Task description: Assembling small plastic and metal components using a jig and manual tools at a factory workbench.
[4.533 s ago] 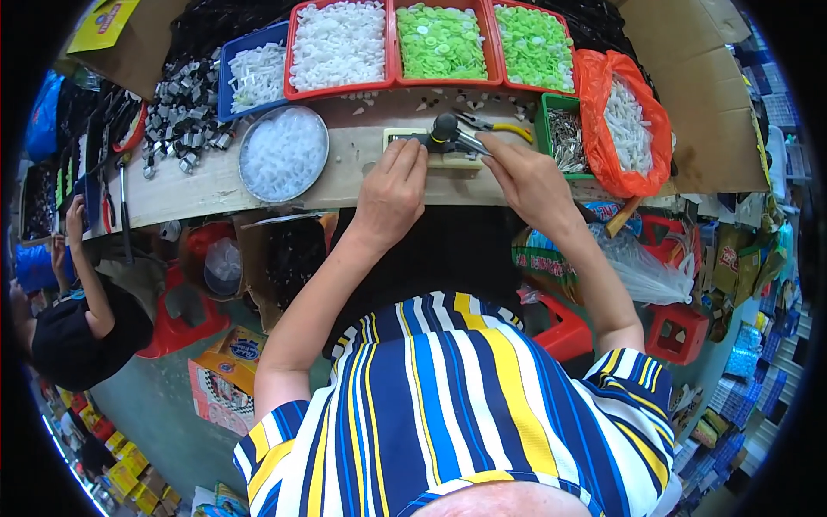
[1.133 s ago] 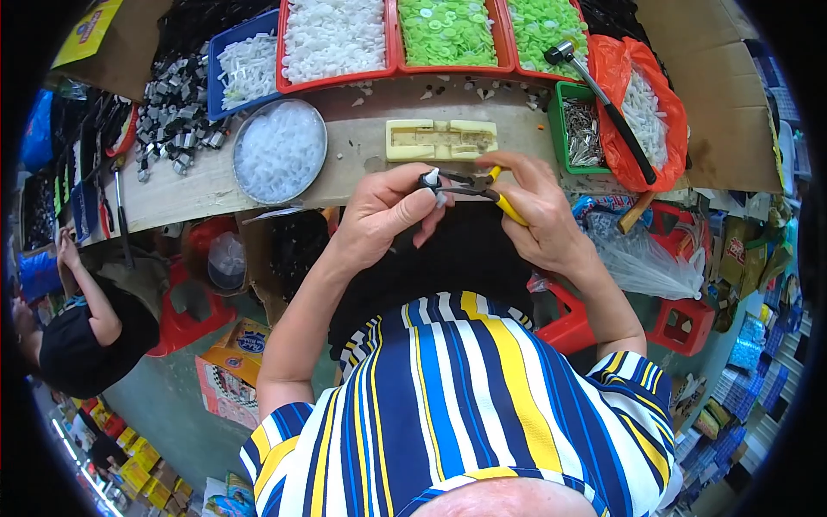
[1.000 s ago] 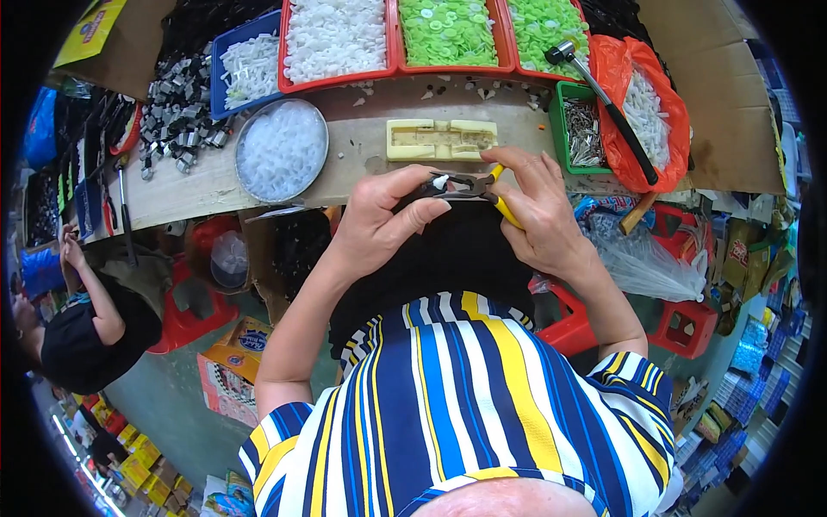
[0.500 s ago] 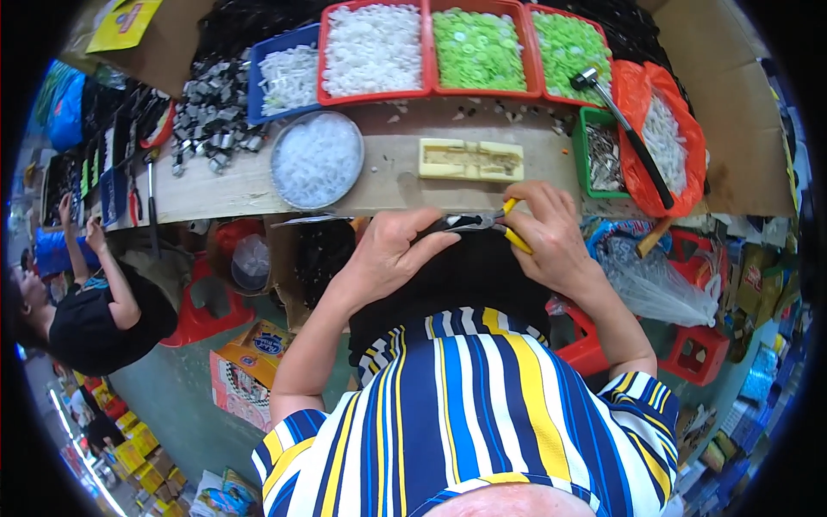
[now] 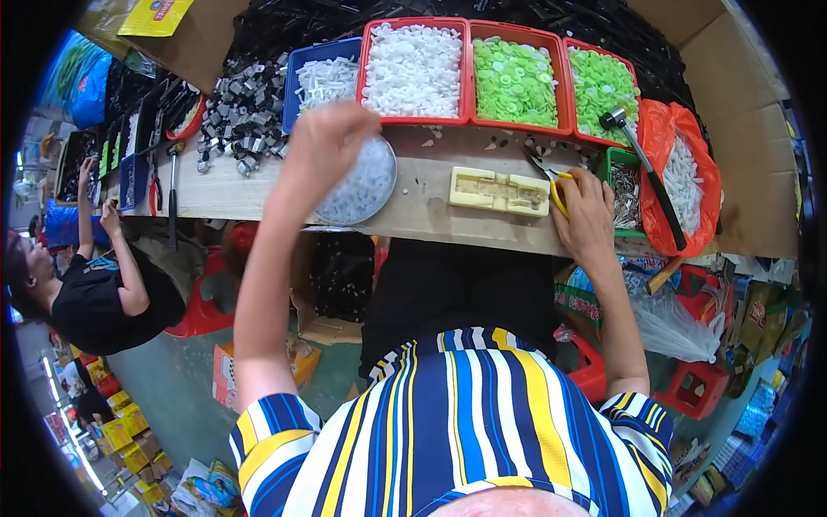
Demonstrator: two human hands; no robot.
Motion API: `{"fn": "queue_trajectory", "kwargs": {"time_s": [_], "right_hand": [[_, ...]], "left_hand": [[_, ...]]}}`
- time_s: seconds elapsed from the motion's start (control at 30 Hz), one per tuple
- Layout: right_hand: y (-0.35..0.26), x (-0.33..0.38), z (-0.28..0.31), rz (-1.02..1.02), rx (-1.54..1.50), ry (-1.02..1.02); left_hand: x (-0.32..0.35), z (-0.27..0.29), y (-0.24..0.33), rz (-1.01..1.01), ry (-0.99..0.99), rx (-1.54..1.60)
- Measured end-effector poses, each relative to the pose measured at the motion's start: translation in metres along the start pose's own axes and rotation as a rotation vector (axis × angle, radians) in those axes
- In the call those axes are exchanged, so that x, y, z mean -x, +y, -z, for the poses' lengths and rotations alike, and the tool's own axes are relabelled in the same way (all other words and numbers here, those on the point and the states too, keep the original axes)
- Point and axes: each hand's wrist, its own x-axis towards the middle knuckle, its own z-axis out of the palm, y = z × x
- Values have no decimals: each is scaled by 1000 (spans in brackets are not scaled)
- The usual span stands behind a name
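Observation:
My right hand (image 5: pixel 587 214) rests at the table's front edge with its fingers around the yellow handles of a pair of pliers (image 5: pixel 558 188). The jaws point to the far left, on the tabletop. Raised over the round dish (image 5: pixel 379 194) of translucent white pieces, my left hand (image 5: pixel 326 138) is close to the blue tray (image 5: pixel 297 62). Its fingers are curled and partly blurred; whatever they may hold is hidden. Between my hands lies a cream-coloured block with a recessed channel (image 5: pixel 500 191).
Red trays (image 5: pixel 469 73) of white and lime-green plastic parts line the back. Right of my right hand are a green basket (image 5: pixel 622 159) of metal pieces, a red bag (image 5: pixel 659 125) and a hammer (image 5: pixel 646 159). Metal clips (image 5: pixel 245 108) pile at left; a co-worker (image 5: pixel 108 293) is beyond.
My hands have moved apart. The left went up and left, and the dark strip it held is out of sight. The right carried the pliers onto the table, right of the block.

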Motion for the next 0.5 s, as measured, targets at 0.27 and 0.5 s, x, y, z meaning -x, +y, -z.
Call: {"fn": "queue_trajectory", "kwargs": {"time_s": [0.27, 0.5], "right_hand": [[-1, 0, 6, 5, -31, -32], [0, 0, 6, -9, -49, -61]], "left_hand": [[-104, 5, -153, 65, 243, -564], [-114, 11, -160, 65, 318, -556]]}}
